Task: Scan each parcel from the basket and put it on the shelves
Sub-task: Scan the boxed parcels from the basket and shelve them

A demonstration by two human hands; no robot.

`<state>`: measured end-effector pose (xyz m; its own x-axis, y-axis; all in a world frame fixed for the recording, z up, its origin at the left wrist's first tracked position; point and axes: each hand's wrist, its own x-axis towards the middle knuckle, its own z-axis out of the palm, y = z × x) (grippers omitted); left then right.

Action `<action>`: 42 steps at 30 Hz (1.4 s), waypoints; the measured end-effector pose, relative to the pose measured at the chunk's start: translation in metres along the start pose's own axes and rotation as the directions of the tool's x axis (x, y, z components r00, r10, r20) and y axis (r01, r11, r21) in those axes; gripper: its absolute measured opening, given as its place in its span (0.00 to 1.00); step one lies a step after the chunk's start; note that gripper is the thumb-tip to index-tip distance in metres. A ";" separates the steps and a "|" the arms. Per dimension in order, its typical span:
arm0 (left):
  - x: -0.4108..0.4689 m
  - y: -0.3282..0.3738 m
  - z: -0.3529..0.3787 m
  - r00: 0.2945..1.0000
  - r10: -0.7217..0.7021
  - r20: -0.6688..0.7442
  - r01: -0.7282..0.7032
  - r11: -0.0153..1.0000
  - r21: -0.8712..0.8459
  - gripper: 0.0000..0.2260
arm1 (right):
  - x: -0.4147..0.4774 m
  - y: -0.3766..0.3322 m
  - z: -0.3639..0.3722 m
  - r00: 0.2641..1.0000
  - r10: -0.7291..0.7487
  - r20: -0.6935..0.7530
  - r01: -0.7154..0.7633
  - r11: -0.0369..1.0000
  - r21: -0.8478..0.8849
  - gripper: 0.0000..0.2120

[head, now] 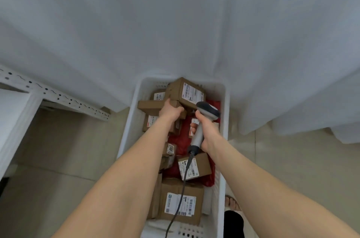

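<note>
The fingers of the left hand [171,111] clasp the near corner of a cardboard parcel [187,90] atop the heap in the white basket [124,140]. It looks stiff and light, so an edge hold should suffice. Just right of them, the right hand [207,134] grasps the barcode scanner [206,110].

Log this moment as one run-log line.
phase: scan | left hand: grips cardboard parcel at far end of basket | right hand: holds corded scanner, head toward its label | shelf: at left

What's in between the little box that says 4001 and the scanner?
A crumpled red bag fills the gap between the 4001 box and the scanner handle, seen in the head view.
</note>
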<state>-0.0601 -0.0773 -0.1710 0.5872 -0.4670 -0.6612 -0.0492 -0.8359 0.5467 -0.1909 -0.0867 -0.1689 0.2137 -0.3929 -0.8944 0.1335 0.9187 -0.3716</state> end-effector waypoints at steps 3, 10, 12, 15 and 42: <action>0.036 -0.003 0.014 0.999 0.046 0.000 -0.046 0.999 -0.004 0.31 | 0.034 0.003 0.001 0.999 0.008 0.033 -0.008 1.000 -0.021 0.24; 0.091 -0.022 0.028 1.000 -0.016 0.013 0.016 1.000 -0.012 0.30 | 0.077 0.014 0.000 0.993 0.069 0.099 -0.063 0.996 -0.066 0.17; 0.092 -0.030 0.029 0.995 -0.095 -0.035 0.091 0.992 -0.086 0.25 | 0.080 0.016 0.000 0.993 0.072 0.093 -0.065 0.995 -0.075 0.16; 0.082 -0.043 0.028 0.979 -0.165 -0.123 0.149 0.981 -0.127 0.15 | 0.073 0.018 0.002 0.994 0.071 0.082 -0.065 0.995 -0.079 0.15; -0.258 0.060 -0.248 0.986 0.092 0.140 -0.025 0.908 -0.417 0.21 | -0.333 -0.061 0.078 0.974 -0.198 0.112 0.204 0.978 -0.041 0.20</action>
<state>-0.0136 0.0646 0.1597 0.4611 -0.5776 -0.6737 0.2775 -0.6273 0.7277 -0.1943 -0.0153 0.1712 0.2906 -0.5689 -0.7694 0.1347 0.8204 -0.5557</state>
